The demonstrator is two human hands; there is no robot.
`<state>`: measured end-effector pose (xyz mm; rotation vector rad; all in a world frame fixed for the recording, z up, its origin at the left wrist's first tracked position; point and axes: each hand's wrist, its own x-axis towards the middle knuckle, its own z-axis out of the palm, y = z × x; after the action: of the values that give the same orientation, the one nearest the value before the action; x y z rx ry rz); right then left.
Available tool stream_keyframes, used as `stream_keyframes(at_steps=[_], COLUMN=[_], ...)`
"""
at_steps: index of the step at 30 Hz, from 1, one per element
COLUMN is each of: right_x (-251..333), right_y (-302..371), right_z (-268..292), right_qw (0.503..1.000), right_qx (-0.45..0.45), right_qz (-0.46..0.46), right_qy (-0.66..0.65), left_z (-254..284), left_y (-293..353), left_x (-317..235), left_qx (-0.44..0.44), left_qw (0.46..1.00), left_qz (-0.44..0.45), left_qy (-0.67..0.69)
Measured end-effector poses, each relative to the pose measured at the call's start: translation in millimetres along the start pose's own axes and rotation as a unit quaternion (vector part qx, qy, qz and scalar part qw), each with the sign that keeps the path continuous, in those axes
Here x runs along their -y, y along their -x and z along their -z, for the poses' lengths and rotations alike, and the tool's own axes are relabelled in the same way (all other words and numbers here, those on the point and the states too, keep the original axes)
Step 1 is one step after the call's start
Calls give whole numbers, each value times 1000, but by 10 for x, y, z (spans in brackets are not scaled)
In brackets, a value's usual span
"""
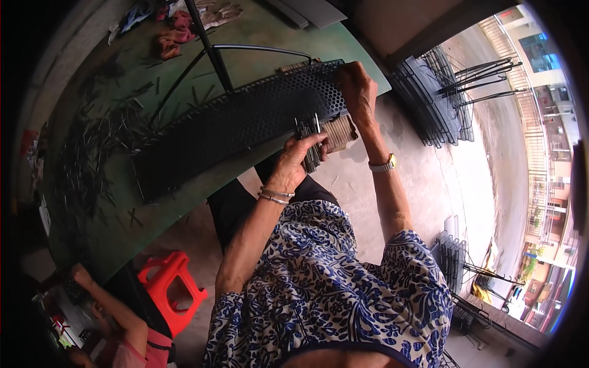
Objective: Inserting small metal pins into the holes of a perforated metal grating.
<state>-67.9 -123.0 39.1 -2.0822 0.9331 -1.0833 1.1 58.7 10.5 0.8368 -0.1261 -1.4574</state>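
A long black perforated panel (245, 116) with round holes lies slantwise on the green table. At its right end my right hand (358, 89) is closed, fingers curled against the panel's corner. Its fingertips are hidden, so whatever they pinch does not show. Just in front of the panel's near edge, my left hand (294, 161) grips a bundle of thin dark metal strips (311, 144), thumb across it. A piece of corrugated cardboard (339, 134) sticks out beside the bundle, under the panel's right end.
Loose dark strips (101, 144) are strewn over the table's (202, 211) left side. A black metal stand (211, 52) rises behind the panel; crumpled cloths (178, 34) lie beyond. Wire racks (429, 98) stand right. A red stool (175, 291) and a co-worker's arm (123, 313) are lower left.
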Motion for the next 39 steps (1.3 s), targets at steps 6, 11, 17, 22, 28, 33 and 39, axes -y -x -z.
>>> stream_keyframes(at_steps=[6, 11, 17, 22, 28, 33, 39], right_x=[-6, -40, -57, 2, -133, -89, -75], right_y=[-67, -99, -123, -203, -263, -208, -147], right_z=[-148, -240, -287, -254, -254, -295, -282], right_qw=[1000, 1000, 1000, 998, 989, 967, 965], right_qx=[-22, -7, -5, 45, 113, 76, 58], right_qz=[21, 11, 14, 42, 82, 119, 95], right_qy=[5, -10, -2, 13, 41, 210, 238], left_z=[-19, -99, -150, -115, -80, -48, -45], left_y=[-6, 28, 57, 65, 41, 69, 58], left_x=[-20, -76, -117, -115, -74, -82, -102], left_qx=[-15, 11, 25, -1, -12, -10, -14], left_qw=[989, 982, 978, 986, 990, 994, 998], left_qz=[63, 65, 72, 45, 18, 12, -32], left_qy=[134, 177, 193, 160, 136, 111, 59])
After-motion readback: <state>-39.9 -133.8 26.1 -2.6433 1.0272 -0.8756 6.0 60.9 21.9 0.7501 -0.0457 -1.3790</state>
